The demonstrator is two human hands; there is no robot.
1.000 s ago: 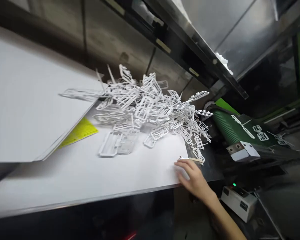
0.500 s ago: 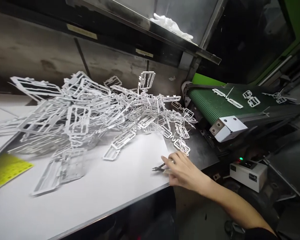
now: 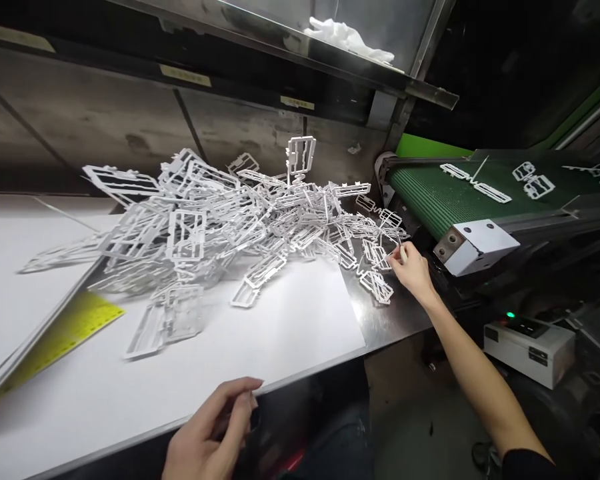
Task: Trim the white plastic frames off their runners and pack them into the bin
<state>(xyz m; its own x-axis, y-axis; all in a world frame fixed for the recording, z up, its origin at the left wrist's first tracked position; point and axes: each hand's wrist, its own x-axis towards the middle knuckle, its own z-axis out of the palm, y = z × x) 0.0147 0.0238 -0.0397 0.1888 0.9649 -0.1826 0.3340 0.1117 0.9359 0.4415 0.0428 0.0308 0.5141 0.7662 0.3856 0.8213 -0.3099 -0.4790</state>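
Note:
A tangled heap of thin white plastic frames (image 3: 240, 213) lies across the back of the white-covered table. My right hand (image 3: 411, 270) is at the heap's right edge, with thumb and fingers pinched on a thin part of a white frame. Low in the view, my left hand (image 3: 213, 433) is at the table's front edge, its thumb and index finger together. Something small and dark shows at those fingertips, too hidden to name. The pliers seen earlier are not clearly visible.
A green conveyor belt (image 3: 430, 200) carrying a few white frames runs off to the right, with a white block (image 3: 480, 247) at its near corner. A yellow sheet (image 3: 75, 327) lies left. Overhead is a metal shelf (image 3: 330, 73); a grey box (image 3: 530, 350) stands below right.
My right hand has moved from the table's front corner up and right to the frames, and the dark pliers no longer show in it. My left hand has come into view. The view has shifted.

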